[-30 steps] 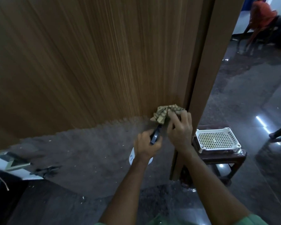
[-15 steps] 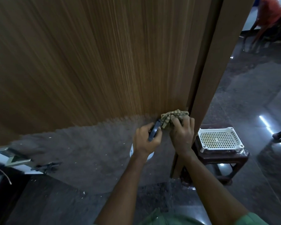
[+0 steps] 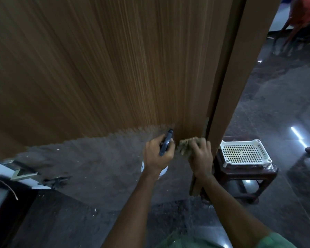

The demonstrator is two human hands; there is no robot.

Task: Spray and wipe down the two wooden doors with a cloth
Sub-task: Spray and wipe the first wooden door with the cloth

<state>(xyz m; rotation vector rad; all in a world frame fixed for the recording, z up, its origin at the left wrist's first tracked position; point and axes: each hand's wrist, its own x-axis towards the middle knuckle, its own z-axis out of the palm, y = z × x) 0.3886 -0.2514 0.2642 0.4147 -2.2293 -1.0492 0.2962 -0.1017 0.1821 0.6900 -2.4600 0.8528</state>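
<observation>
**A:** ok so where's everything at? I see the wooden door (image 3: 97, 68) filling most of the view, grain running vertical.

**B:** yep. The right hand (image 3: 200, 156) has its fingers curled round the bunched-up cloth (image 3: 183, 144) and holds it against the door's bottom corner, right beside the door frame (image 3: 240, 77). The left hand (image 3: 158, 154) is wrapped around the spray bottle (image 3: 166, 144), dark trigger head sticking up past the knuckles, nozzle aimed at the door just left of the cloth.

**A:** and the bottle body?

**B:** only a bit of white shows under the left wrist, the rest is hidden by the hand.

**A:** what's on the right?

**B:** a white perforated plastic tray (image 3: 243, 153) sitting on a small dark wooden stool (image 3: 240, 178), just beside the frame. Dark polished floor (image 3: 276, 104) all round, with light specks scattered on it under the door.
</observation>
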